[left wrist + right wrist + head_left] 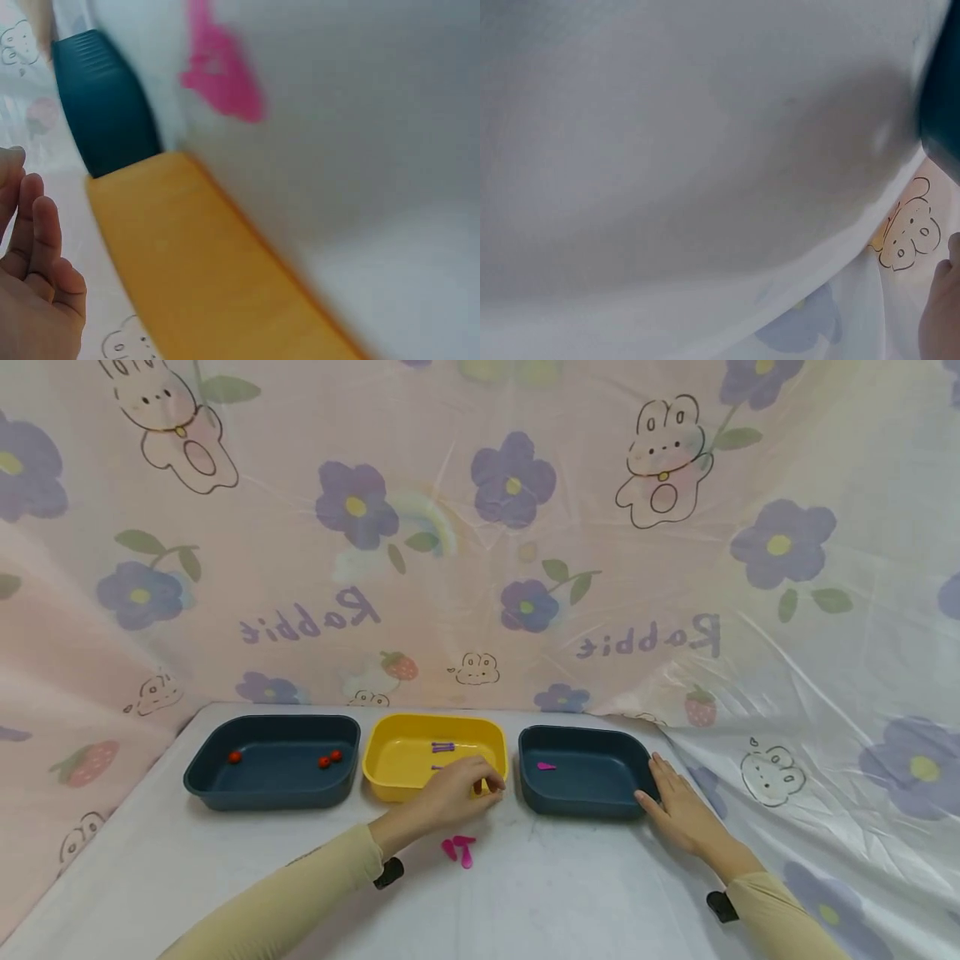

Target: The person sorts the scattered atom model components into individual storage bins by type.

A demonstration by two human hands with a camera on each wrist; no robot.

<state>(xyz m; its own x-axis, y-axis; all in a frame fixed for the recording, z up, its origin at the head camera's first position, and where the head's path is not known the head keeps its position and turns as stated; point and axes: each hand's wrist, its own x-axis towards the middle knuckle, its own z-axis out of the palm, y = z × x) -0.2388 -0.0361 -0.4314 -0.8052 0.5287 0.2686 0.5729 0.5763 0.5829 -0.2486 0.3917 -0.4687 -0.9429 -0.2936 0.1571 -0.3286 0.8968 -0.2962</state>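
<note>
My left hand (459, 793) is over the front right corner of the yellow tray (386, 781), its thumb and fingertips drawn close together; I cannot tell whether something small is between them. Just in front, several small pink teardrop-shaped pieces (467, 857) lie in a pile on the white cloth. The right-hand dark blue tray (592, 810) contains one similar pink piece (546, 767). With fingers extended, my right hand (682, 810) rests against that tray's right end, thumb near its front corner. In the left wrist view, the left fingers (46, 232) show beside the yellow tray's wall.
Small purple bar-shaped pieces (443, 747) lie in the yellow tray. Another dark blue tray (270, 802) at the left has a few red balls (235, 757) in it. A patterned curtain (450, 568) hangs behind the row of trays.
</note>
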